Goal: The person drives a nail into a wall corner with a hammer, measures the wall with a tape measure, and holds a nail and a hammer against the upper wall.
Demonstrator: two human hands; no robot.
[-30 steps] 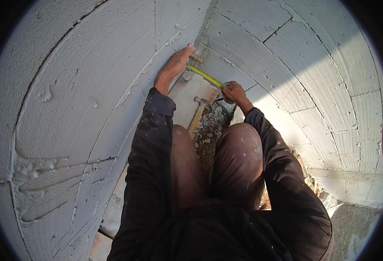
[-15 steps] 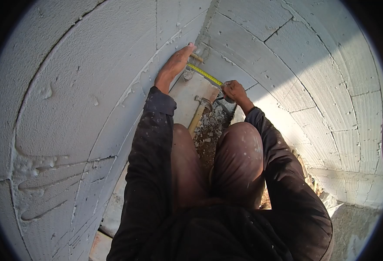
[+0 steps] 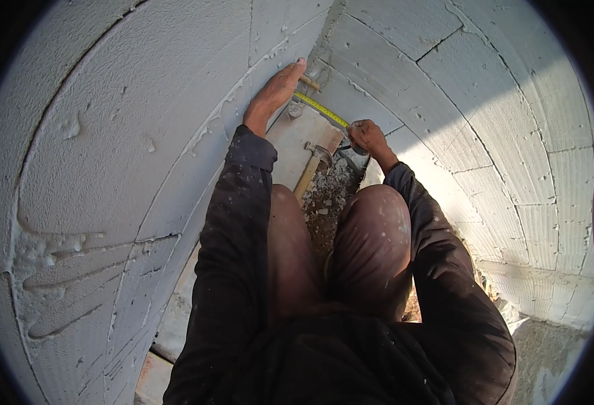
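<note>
A yellow tape measure blade stretches across the corner between the two block walls. My right hand is closed round the tape measure's dark case at the blade's right end. My left hand lies against the left wall with its fingers stretched out, beside the blade's far left end. Its palm side and the tip of the blade are hidden. Below the blade, a hammer with a wooden handle rests on a pale board, its head toward the tape.
Block walls rise on the left and right, with mortar smears along the joints. A short wooden stick lies in the corner near a small round grey piece. Rubble covers the ground between my knees.
The view has shifted slightly. Both hands keep nearly the same places, and the tape blade still spans between them.
</note>
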